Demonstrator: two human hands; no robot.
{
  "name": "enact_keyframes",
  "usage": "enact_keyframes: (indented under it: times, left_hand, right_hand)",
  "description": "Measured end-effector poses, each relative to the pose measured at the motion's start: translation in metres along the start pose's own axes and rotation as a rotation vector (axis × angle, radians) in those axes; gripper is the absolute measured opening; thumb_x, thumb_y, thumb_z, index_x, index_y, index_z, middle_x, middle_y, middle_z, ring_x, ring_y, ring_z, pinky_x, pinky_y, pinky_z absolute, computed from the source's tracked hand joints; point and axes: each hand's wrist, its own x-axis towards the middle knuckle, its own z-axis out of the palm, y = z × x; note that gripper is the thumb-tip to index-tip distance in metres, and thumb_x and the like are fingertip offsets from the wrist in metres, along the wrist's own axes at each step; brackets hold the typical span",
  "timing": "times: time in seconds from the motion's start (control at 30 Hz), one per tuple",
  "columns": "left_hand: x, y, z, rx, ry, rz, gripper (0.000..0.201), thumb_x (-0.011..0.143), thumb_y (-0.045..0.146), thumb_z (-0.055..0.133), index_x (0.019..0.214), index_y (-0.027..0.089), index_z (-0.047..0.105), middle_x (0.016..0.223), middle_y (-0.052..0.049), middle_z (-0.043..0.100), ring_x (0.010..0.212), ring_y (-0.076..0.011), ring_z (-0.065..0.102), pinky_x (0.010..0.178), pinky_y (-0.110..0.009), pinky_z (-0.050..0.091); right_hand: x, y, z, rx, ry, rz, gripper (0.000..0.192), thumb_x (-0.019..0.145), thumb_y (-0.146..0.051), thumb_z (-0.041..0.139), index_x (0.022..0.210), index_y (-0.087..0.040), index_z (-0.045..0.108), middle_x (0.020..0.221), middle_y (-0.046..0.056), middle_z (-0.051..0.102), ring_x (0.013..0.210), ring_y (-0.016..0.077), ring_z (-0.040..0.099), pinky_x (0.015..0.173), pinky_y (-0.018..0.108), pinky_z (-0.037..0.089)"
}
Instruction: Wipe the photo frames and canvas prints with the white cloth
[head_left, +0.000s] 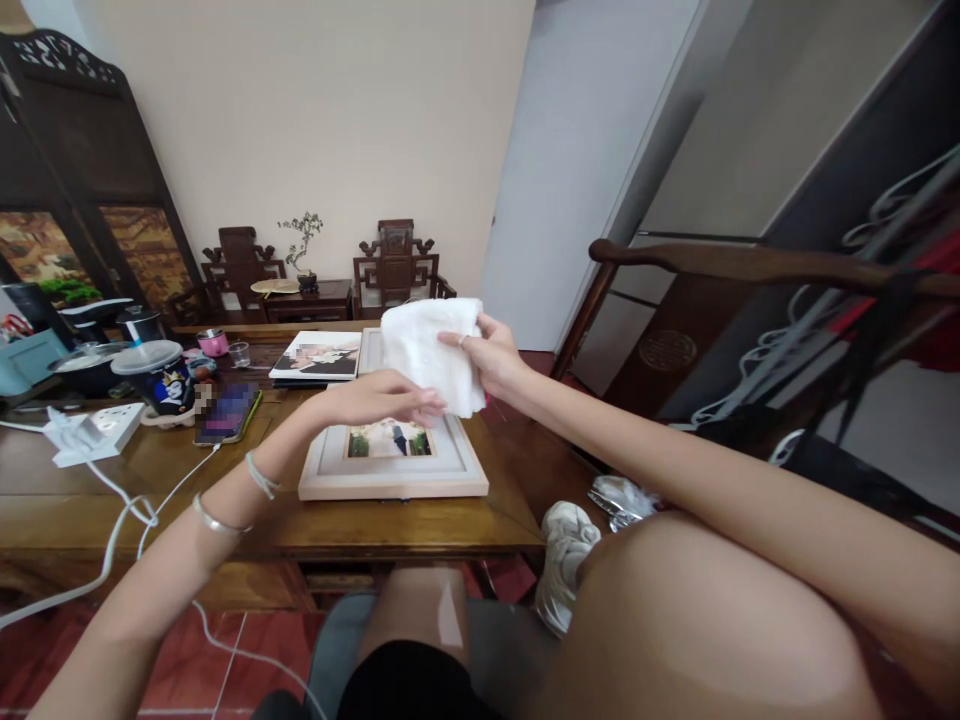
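At the centre of the frame, a person's right hand [491,352] holds up a white cloth [433,352], fingers clamped on its right edge. The left hand [382,398] reaches in from the lower left, fingers together and stretched flat, tips touching the cloth's lower part. The cloth hangs just above a framed photo [391,455] lying flat on a wooden table [187,480]. Behind the cloth lies a second photo [319,355]. Left of centre sit a phone [227,413] and a lidded cup [159,375] — further left, a white power strip [97,430] with cables trailing off the table edge. Sneakers [564,555] rest on the floor, lower right of the table.
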Motion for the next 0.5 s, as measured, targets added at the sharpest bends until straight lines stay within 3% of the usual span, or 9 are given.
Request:
enact_keyframes:
  times: [0.03,0.07,0.17,0.2,0.27,0.37,0.5]
  left_hand:
    - [-0.007,-0.012,-0.005,0.004,-0.025,-0.044,0.056,0.094,0.059,0.041,0.109,0.014,0.072,0.108,-0.014,0.075,0.103,-0.0268,0.069,0.091,-0.039,0.053]
    - [-0.014,-0.027,-0.009,0.052,0.059,-0.095,0.056,0.095,0.057,0.038,0.109,0.014,0.071,0.109,-0.015,0.074,0.104,-0.0271,0.069,0.093,-0.04,0.052]
    - [-0.032,-0.078,-0.014,0.372,0.467,-0.409,0.054,0.092,0.05,0.043,0.118,0.009,0.065,0.127,-0.023,0.064,0.123,-0.0358,0.058,0.104,-0.049,0.044]
    - [-0.036,-0.095,-0.012,0.42,0.512,-0.567,0.061,0.089,0.052,0.048,0.129,0.006,0.058,0.134,-0.027,0.058,0.127,-0.0407,0.054,0.104,-0.053,0.042]
    - [-0.043,-0.124,-0.005,0.4,0.412,-0.753,0.078,0.083,0.057,0.056,0.14,0.004,0.046,0.142,-0.033,0.049,0.131,-0.0474,0.049,0.101,-0.057,0.043]
    - [-0.046,-0.154,0.01,0.357,0.325,-0.603,0.074,0.083,0.049,0.056,0.144,0.012,0.04,0.139,-0.024,0.055,0.131,-0.0415,0.051,0.103,-0.051,0.043]
    - [-0.048,-0.173,0.027,0.345,0.458,-0.466,0.058,0.085,0.033,0.051,0.139,0.014,0.044,0.123,-0.017,0.062,0.123,-0.0349,0.056,0.104,-0.05,0.043]
  right_hand:
    - [0.001,-0.001,-0.005,-0.01,0.017,0.015,0.046,0.074,-0.031,0.07,0.116,-0.02,0.056,0.13,0.012,0.063,0.115,0.0265,0.061,0.095,0.042,0.055]
    - [0.003,-0.002,-0.01,-0.018,0.03,0.027,0.043,0.075,-0.03,0.068,0.115,-0.02,0.056,0.13,0.012,0.063,0.115,0.027,0.061,0.094,0.042,0.055]
    - [0.01,-0.002,-0.023,-0.032,0.041,0.029,0.038,0.081,-0.033,0.063,0.117,-0.022,0.056,0.128,0.012,0.064,0.115,0.0284,0.061,0.09,0.044,0.056]
    - [0.013,-0.002,-0.027,-0.042,0.037,0.022,0.038,0.083,-0.035,0.062,0.118,-0.023,0.056,0.126,0.011,0.065,0.114,0.0288,0.061,0.088,0.045,0.057]
    - [0.016,-0.001,-0.033,-0.081,0.037,-0.009,0.036,0.085,-0.039,0.06,0.117,-0.023,0.056,0.119,0.011,0.067,0.111,0.0293,0.062,0.087,0.046,0.057]
    - [0.017,-0.002,-0.04,-0.259,0.097,-0.12,0.03,0.085,-0.041,0.058,0.109,-0.022,0.06,0.108,0.009,0.068,0.106,0.0302,0.061,0.091,0.05,0.053]
    - [0.01,0.0,-0.048,-0.704,0.083,-0.357,0.035,0.083,-0.025,0.057,0.118,-0.02,0.058,0.121,0.012,0.064,0.115,0.0336,0.055,0.103,0.055,0.042]
